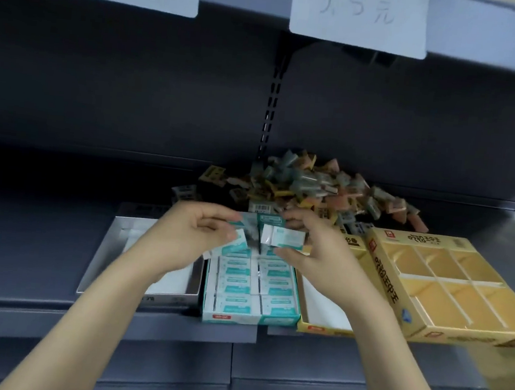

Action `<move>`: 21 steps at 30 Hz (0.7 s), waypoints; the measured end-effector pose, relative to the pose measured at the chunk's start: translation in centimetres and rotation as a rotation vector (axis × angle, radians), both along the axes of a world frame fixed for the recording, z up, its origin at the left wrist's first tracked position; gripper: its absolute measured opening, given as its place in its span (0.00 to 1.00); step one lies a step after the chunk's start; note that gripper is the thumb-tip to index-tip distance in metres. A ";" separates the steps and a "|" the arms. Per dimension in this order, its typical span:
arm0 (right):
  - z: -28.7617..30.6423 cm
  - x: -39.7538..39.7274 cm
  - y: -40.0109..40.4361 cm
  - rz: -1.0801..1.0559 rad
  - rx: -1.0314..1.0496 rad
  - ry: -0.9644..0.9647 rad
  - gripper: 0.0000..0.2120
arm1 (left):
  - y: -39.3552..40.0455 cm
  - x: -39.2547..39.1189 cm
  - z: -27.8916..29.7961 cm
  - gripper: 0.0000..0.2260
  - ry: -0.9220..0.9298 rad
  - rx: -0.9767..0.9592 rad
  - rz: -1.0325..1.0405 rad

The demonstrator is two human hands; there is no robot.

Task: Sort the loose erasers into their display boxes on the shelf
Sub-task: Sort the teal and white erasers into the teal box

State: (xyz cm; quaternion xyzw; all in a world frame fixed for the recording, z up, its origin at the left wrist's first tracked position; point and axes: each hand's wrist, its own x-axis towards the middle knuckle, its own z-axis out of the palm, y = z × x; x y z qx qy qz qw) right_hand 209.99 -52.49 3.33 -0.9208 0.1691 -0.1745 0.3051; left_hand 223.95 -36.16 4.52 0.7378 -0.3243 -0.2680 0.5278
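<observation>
Both hands are right over the teal display box (pixel 252 288). Left hand (pixel 192 239) pinches a teal eraser (pixel 241 236), right hand (pixel 316 257) pinches another eraser (pixel 282 237). Loose pile (pixel 319 189) sits behind the box.

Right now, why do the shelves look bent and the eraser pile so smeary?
Head view: the wide-angle lens bows the shelf edge and price card; the loose eraser pile and both hands, left and right, are softened by blur; lighting is dim and bluish at the back, brighter on the yellow box.
</observation>
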 end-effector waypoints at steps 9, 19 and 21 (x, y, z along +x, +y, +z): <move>-0.2 -2.2 0.5 -0.090 0.077 -0.006 0.10 | -1.0 -1.9 -1.3 0.06 -0.300 0.090 -0.002; -2.1 -3.2 0.1 -0.154 0.134 -0.088 0.18 | -1.7 -1.5 -3.0 0.08 -0.529 0.143 -0.044; -2.1 -3.2 -0.1 -0.158 0.145 -0.105 0.20 | -1.7 -1.4 -3.3 0.08 -0.580 0.149 -0.027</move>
